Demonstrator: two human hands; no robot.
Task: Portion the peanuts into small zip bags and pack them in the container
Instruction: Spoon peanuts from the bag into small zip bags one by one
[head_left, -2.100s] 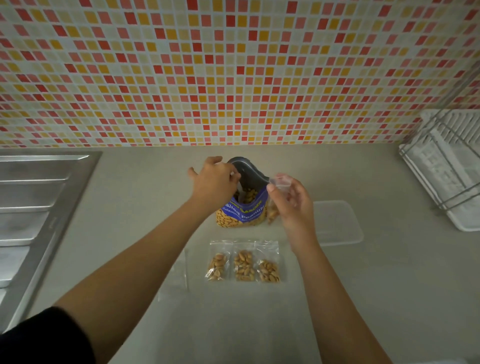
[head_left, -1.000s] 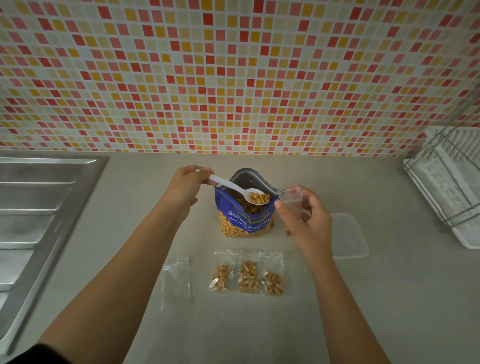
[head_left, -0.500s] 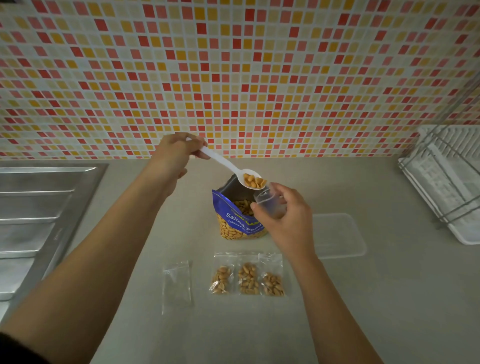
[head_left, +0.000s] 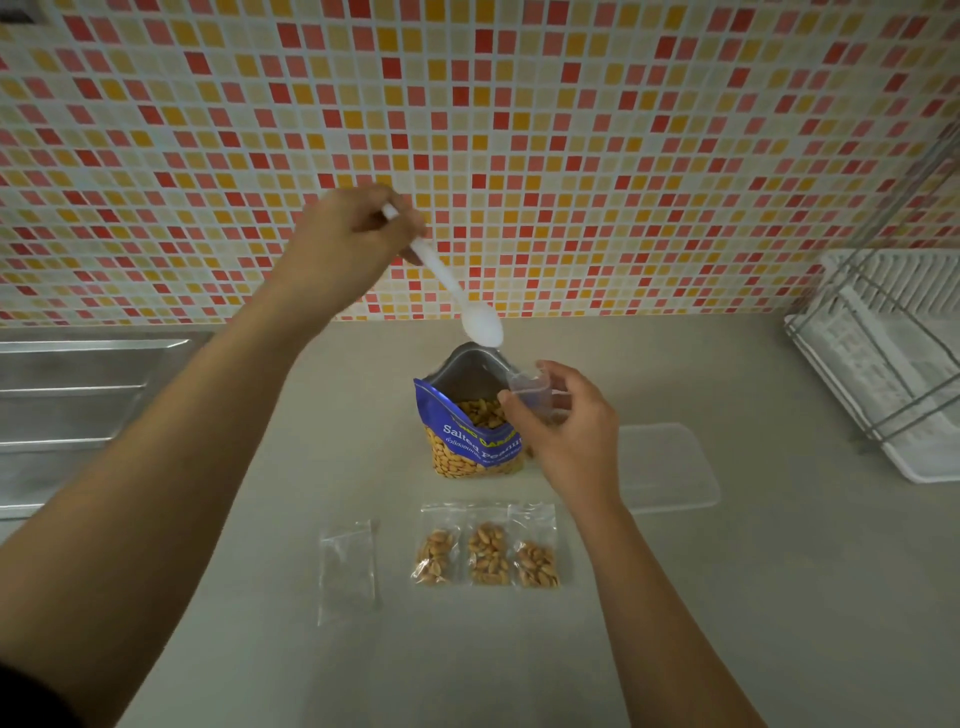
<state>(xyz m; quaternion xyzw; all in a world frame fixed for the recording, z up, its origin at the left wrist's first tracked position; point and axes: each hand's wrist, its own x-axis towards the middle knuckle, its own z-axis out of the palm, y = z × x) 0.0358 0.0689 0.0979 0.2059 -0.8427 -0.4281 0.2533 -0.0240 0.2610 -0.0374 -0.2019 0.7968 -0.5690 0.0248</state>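
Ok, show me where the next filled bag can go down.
Bare counter lies right of the filled bags, in front of the container. More runs along the near edge, in front of the empty bag. Crowded: around the pouch, where the right hand holds a small bag.

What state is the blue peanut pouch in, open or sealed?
Open. The blue peanut pouch stands upright on the counter, its top gaping wide so the silver lining and the peanuts inside show.
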